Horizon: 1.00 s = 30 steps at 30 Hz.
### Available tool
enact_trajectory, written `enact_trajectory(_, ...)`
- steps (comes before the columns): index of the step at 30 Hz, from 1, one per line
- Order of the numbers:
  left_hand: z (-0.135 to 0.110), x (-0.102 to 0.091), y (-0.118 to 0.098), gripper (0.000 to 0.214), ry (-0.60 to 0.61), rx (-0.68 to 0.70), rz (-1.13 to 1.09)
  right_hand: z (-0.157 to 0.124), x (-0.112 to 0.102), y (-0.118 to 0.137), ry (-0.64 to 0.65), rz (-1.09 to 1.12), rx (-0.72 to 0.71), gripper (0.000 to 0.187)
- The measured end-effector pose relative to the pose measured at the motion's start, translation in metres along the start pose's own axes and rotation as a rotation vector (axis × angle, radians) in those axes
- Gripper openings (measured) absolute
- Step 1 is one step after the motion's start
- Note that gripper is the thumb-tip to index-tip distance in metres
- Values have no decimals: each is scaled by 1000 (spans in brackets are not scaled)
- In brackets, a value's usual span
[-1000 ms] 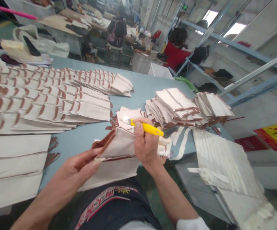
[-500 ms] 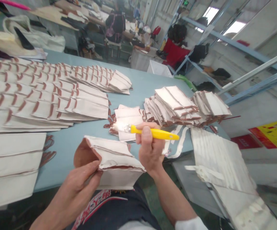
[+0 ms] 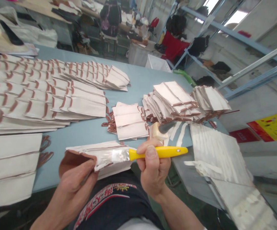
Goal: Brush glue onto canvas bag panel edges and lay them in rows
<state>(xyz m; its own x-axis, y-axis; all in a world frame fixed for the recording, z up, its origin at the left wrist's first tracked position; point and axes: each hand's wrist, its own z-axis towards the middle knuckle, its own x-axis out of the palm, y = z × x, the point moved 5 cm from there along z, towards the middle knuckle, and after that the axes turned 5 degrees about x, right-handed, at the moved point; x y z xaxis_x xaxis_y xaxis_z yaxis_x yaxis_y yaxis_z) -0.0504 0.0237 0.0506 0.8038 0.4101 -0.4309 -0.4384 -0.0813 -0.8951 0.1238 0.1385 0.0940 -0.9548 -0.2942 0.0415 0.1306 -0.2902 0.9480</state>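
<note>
Pinched in my left hand (image 3: 79, 179) is the near corner of an off-white piece with a brown inside (image 3: 77, 163), which looks like an unfinished bag; its mouth gapes to the left. My right hand (image 3: 154, 166) is closed round the yellow handle of a paintbrush (image 3: 163, 152). The brush's pale bristles lie over the top of the piece, close to its seam; whether they press on it I cannot tell. Just beyond my right hand stands a cream-coloured block or pot with a dark handle-like part (image 3: 159, 131). A small stack of similar pieces (image 3: 130, 121) lies past the held one.
Overlapping rows of off-white pieces with brown edges (image 3: 33, 92) cover the left of the blue table (image 3: 81, 132). More stacks (image 3: 174, 99) stand at the right. White strips (image 3: 183, 134) and a sloping board with pale strips (image 3: 222, 153) are at the right edge. A person (image 3: 110, 19) sits far back.
My right hand and the brush have come down and nearer, so the bristles are now over the held piece instead of the small stack. The held piece has shifted left and tilted flatter.
</note>
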Motion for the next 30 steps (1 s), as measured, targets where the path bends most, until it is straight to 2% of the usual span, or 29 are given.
enact_trajectory(4,4,2,-3,22,-6,-65,-57,-1,6,-5,126,-6,-14,34)
enact_trajectory(5,6,2,-4,22,-9,-80,-58,-2,6,-6,124,10,-20,33)
enact_trajectory(8,10,1,-6,20,-17,-118,-81,1,3,-6,8,37,-57,35)
enact_trajectory(9,11,0,-6,20,-21,-127,-93,3,4,-5,10,33,-64,37)
enact_trajectory(13,21,-3,0,15,-17,-154,-143,16,16,-5,159,56,-7,40)
enact_trajectory(15,24,-2,8,21,3,-266,-245,27,11,-4,83,80,29,43)
enact_trajectory(17,25,-1,17,29,15,-461,-430,36,5,-3,-5,93,29,46)
enact_trajectory(19,24,2,19,38,37,-616,-618,43,3,-1,5,109,-2,46)
enact_trajectory(21,25,3,17,43,64,-683,-733,45,5,-2,73,136,-42,43)
enact_trajectory(26,30,7,11,43,113,-645,-827,52,22,-13,219,137,-184,33)
enact_trajectory(30,33,9,12,37,96,-613,-841,58,22,-19,217,35,-309,24)
